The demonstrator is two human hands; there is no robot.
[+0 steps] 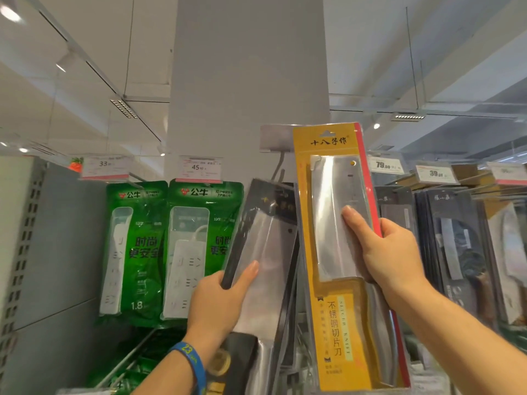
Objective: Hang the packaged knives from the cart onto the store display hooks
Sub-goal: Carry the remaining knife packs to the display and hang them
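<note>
Yellow knife pack (328, 280) with red edge; black pack (265, 238); green power-strip bags (171, 252).

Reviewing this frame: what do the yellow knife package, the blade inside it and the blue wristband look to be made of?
The yellow package, gripped by the right hand: matte printed card under clear glossy plastic, going by the glare. The cleaver blade: likely brushed steel, grey with a soft sheen. The wristband: probably silicone, smooth blue, printed numerals.
</note>
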